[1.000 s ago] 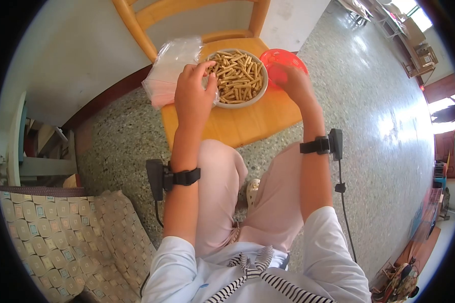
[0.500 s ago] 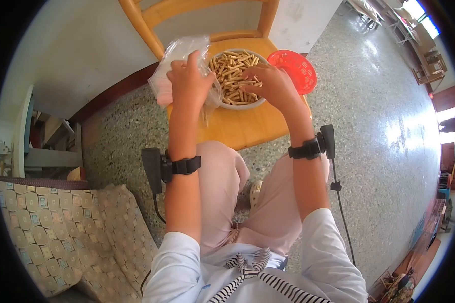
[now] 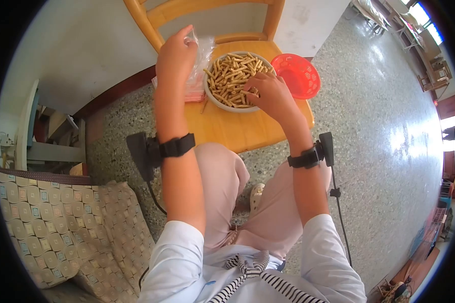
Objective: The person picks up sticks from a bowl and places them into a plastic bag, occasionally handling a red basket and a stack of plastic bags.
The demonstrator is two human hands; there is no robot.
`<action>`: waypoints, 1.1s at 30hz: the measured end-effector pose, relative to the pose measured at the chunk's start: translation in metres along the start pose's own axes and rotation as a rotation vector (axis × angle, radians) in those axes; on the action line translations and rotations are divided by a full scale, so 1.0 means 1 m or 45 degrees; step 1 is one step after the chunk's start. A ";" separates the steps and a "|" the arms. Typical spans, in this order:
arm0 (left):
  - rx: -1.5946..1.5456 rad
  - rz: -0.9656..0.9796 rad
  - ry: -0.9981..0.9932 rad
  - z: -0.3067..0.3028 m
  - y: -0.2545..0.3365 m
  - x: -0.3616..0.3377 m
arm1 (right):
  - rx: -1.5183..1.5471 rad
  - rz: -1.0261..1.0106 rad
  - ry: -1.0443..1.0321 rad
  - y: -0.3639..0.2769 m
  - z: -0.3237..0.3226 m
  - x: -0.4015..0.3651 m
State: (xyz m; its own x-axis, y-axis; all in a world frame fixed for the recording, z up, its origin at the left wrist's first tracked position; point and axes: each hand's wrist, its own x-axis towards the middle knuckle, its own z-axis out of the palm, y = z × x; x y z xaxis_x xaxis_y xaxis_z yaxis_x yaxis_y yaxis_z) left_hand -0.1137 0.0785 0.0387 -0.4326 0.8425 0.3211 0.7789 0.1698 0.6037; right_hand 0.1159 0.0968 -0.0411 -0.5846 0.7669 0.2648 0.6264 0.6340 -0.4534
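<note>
My left hand [image 3: 177, 56] is closed on a clear plastic bag [image 3: 203, 54], at the left of the chair seat. A round bowl [image 3: 207, 92] full of short tan sticks [image 3: 231, 76] stands on the wooden seat [image 3: 227, 129]. My right hand [image 3: 272, 96] is at the bowl's right side, its fingers bent down onto the sticks; what lies under the fingertips is too small to make out. Right of the bowl is a red plastic basket [image 3: 308, 81], touching or very near it. A pink-striped stack [image 3: 194, 95] lies below the bag.
The chair's backrest [image 3: 212, 7] rises behind the bowl, against a wall [image 3: 86, 60]. Patterned cloth [image 3: 50, 217] covers something at the lower left. A grey cabinet [image 3: 55, 154] stands at the left. Black straps with cables are on both forearms.
My left hand has moved up and left with the bag, uncovering the bowl's left rim and the striped stack. My right hand has moved slightly down, its fingers drawn closer together.
</note>
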 end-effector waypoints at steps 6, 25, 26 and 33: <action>-0.097 -0.257 -0.200 0.030 -0.026 -0.018 | 0.052 0.018 0.043 -0.007 -0.016 0.001; -0.762 -0.466 -0.707 0.007 0.013 -0.060 | 0.576 0.144 -0.187 -0.013 -0.035 -0.011; -0.669 -0.482 -0.779 0.006 0.013 -0.061 | 0.569 0.098 -0.184 0.001 -0.035 -0.014; -0.696 -0.043 -0.940 0.027 0.011 -0.068 | 0.745 0.174 -0.216 0.036 -0.064 -0.037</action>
State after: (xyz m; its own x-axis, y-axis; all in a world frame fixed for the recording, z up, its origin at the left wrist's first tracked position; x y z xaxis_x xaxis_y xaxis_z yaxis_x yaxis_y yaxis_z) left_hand -0.0635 0.0368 0.0032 0.0951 0.9860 -0.1368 0.3671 0.0930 0.9255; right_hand 0.1929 0.0975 -0.0127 -0.6232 0.7802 0.0541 0.3433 0.3351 -0.8774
